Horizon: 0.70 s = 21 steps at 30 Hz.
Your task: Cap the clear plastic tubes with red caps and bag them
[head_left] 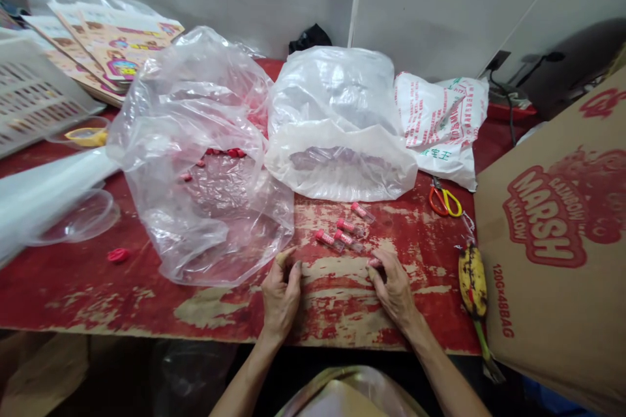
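Curling your right hand, you are gathering the fingertips at a small red object, the grip too hidden to judge; your left hand is resting curled, holding nothing visible, on the worn red tabletop, just below four red-capped tubes.

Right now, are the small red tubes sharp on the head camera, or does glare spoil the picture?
In the head view, the small red tubes look reasonably sharp; glare sits on the clear plastic bag, and the cardboard box at the right edge looks stretched.
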Motion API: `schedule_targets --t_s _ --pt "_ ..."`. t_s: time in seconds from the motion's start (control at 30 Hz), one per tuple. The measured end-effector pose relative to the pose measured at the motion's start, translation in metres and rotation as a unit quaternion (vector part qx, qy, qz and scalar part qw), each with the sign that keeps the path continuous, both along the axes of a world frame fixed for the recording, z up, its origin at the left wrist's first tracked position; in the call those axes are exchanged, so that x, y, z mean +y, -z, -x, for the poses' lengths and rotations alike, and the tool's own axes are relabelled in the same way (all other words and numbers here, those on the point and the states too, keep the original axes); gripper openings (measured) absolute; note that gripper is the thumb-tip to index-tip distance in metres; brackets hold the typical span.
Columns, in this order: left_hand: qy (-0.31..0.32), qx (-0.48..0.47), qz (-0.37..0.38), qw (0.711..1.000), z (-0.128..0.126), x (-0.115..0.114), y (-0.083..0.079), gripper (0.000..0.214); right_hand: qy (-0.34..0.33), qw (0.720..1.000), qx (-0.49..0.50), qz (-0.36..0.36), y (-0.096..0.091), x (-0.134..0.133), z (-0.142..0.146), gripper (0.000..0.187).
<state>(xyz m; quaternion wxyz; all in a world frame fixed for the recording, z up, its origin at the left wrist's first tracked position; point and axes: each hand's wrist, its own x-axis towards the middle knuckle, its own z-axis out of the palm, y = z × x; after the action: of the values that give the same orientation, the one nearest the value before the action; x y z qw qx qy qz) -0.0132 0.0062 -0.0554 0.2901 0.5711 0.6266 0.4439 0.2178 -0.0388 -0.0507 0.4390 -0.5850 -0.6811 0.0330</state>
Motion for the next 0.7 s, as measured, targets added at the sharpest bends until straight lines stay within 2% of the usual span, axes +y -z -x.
schedule_targets --t_s 0.1,0.2,0.27,0.33,0.43,0.53,0.63,0.7 --pt "0.002 0.000 -0.002 1.000 0.0001 0.0001 0.0002 0.033 0.018 1.000 0.018 0.005 0.0005 -0.0003 -0.0002 0.039" --pt "0.001 -0.001 0.000 1.000 0.0001 0.0004 0.0012 0.033 -0.023 0.998 0.018 0.049 -0.0008 -0.0001 -0.0003 0.034" --pt "0.004 -0.002 0.002 1.000 0.0002 0.0006 0.0016 0.033 -0.012 0.997 0.037 0.061 -0.0019 0.0002 0.0002 0.034" --pt "0.011 -0.005 0.003 1.000 0.0003 0.0007 0.0017 0.033 0.005 0.998 0.032 0.051 -0.0028 0.0008 0.0012 0.035" --pt "0.019 -0.013 0.001 1.000 0.0007 0.0006 0.0012 0.033 -0.010 0.999 -0.027 0.031 -0.0033 0.0021 0.0022 0.036" --pt "0.024 -0.017 -0.003 1.000 0.0012 0.0004 0.0011 0.033 0.011 1.000 -0.018 0.012 -0.0026 0.0034 0.0019 0.037" --pt "0.028 -0.010 -0.001 1.000 0.0019 0.0006 0.0022 0.033 -0.025 0.999 -0.032 0.030 -0.0008 0.0040 0.0005 0.041" --pt "0.031 -0.006 0.001 0.999 0.0023 0.0010 0.0032 0.034 -0.024 0.999 -0.032 0.027 0.0001 0.0036 -0.0001 0.044"
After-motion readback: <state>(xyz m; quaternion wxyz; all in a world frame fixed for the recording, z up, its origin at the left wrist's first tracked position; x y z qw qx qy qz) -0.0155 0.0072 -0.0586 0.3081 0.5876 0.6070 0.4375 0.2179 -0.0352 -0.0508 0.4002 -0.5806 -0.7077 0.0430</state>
